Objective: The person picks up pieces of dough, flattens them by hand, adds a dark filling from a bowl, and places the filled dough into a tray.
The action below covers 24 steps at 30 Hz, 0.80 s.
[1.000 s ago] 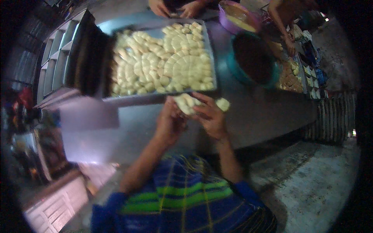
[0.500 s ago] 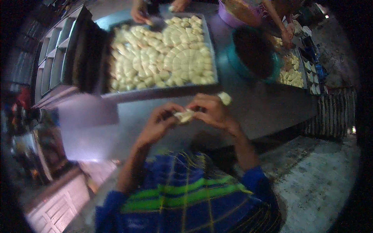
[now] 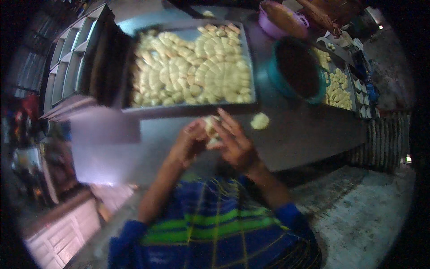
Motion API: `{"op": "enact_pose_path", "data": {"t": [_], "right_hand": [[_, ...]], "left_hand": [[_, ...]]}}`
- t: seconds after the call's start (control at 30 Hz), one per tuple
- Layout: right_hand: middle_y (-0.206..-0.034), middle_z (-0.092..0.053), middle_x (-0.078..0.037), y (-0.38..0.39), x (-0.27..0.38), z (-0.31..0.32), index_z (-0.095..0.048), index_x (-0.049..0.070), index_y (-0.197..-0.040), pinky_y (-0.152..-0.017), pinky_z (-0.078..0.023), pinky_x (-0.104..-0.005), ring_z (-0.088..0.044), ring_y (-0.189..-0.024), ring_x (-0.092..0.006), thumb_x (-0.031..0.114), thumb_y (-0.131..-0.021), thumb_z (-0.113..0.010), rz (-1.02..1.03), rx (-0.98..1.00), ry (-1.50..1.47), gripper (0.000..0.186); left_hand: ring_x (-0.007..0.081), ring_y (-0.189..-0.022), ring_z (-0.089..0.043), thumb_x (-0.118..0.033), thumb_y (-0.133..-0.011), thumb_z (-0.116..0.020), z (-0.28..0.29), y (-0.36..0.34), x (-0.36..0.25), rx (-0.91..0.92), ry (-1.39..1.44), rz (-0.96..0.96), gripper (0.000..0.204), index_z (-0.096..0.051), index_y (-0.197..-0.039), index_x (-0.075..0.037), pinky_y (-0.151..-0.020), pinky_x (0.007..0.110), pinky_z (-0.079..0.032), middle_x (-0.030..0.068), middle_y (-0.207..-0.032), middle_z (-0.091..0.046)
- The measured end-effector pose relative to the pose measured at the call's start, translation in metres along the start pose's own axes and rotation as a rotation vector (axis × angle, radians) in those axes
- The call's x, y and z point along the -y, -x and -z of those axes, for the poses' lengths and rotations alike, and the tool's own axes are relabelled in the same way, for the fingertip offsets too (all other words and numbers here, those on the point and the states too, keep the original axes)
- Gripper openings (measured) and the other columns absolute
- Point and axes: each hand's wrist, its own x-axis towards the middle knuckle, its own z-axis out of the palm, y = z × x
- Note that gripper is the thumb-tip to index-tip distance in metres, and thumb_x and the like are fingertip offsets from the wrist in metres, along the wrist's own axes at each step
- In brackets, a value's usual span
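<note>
Over the near part of the table, both of my hands meet around a small piece of pale dough (image 3: 210, 126). My left hand (image 3: 190, 141) is closed on it, fingers curled. My right hand (image 3: 237, 145) grips its other side, with the fingers fairly straight and pressed together across it; they hide part of the dough, and motion blurs the details. A round ball of dough (image 3: 260, 120) lies on the table just to the right of my right hand. Beyond my hands, a large metal tray (image 3: 192, 109) is filled with many shaped dough pieces (image 3: 224, 74), some in curved rows.
Right of the tray stands a teal basin (image 3: 274, 71) with dark contents, with a purple basin (image 3: 268, 24) behind it. Another tray of dough (image 3: 338, 87) is farther right. A rack of metal compartments (image 3: 67, 60) is at the left. Another person's arm (image 3: 320, 18) reaches in at the far right.
My right hand has turned and its fingers have straightened over the dough. The loose ball now shows fully beside it. The other person's hands at the tray's far edge have left it.
</note>
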Motion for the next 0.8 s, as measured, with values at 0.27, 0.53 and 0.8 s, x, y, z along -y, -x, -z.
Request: {"op": "enact_pose_path", "data": {"t": [0.27,0.53,0.8], "right_hand": [[-0.106,-0.068,-0.014,0.007,0.005,-0.016,-0.069,0.001,-0.111,-0.081,-0.057,-0.0328,-0.068,-0.099,-0.0237,0.011,-0.083,-0.077,-0.314,-0.206,-0.093,0.03],[-0.091,-0.071,-0.008,-0.001,-0.006,-0.006,-0.072,0.0,-0.101,-0.077,-0.056,-0.0293,-0.068,-0.088,-0.0165,0.007,-0.086,-0.075,-0.68,-0.152,-0.697,0.017],[-0.104,-0.069,-0.007,0.013,-0.005,-0.002,-0.07,0.005,-0.111,-0.082,-0.055,-0.0341,-0.065,-0.096,-0.0294,0.006,-0.076,-0.078,-0.056,0.005,-0.121,0.036]], "left_hand": [[0.0176,-0.105,-0.062,-0.022,-0.094,-0.067,-0.021,0.006,-0.007,-0.066,-0.107,-0.121,0.032,-0.059,-0.121,-0.006,-0.092,0.035,-0.051,0.0058,-0.115,-0.064],[0.0191,-0.102,-0.063,-0.02,-0.093,-0.069,-0.028,0.002,-0.008,-0.061,-0.369,-0.356,0.033,-0.059,-0.122,-0.005,-0.089,0.034,-0.052,0.0088,-0.113,-0.064],[0.0143,-0.084,-0.065,-0.026,-0.094,-0.069,-0.029,0.007,-0.001,-0.249,-0.119,-0.076,0.032,-0.063,-0.117,-0.005,-0.064,0.027,-0.052,0.0038,-0.097,-0.067]]}}
